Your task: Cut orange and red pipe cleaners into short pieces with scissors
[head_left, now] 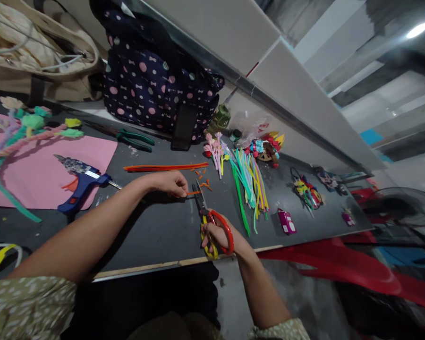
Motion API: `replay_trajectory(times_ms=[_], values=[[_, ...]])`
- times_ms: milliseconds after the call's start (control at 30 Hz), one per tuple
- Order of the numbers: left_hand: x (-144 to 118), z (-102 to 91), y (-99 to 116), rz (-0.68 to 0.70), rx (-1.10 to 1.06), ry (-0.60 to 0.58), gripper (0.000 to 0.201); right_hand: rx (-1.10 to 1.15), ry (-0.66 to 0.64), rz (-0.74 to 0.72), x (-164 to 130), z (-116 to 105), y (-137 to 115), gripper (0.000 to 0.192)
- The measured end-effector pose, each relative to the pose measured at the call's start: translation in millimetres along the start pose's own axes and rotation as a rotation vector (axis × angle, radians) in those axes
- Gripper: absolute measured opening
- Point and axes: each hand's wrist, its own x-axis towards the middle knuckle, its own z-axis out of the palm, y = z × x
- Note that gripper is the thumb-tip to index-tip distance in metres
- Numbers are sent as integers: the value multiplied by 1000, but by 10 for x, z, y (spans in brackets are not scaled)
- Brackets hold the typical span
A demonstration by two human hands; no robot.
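Observation:
My left hand [170,183] pinches a short orange pipe cleaner piece [193,192] low over the dark table [156,226]. My right hand [216,236] grips scissors [212,222] with red and yellow handles, and their blades point up toward the orange piece. Small orange offcuts [205,185] lie just beyond the blade tips. A bundle of long orange pipe cleaners [166,167] lies past my left hand.
A blue glue gun [83,184] rests on pink paper [42,174] at left, next to a pipe-cleaner flower branch [24,130]. Green pliers [134,139], a dotted navy bag [156,80], pastel pipe cleaners [250,182] and small craft pieces [306,191] lie further back. Red chair [340,264] at right.

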Motion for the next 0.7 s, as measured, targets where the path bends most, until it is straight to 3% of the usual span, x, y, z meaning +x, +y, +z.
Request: replay_trajectory(times_ms=[700], values=[[68,17,-78,3,37,8,13,-49,-7,-11,24,-16,8,25]])
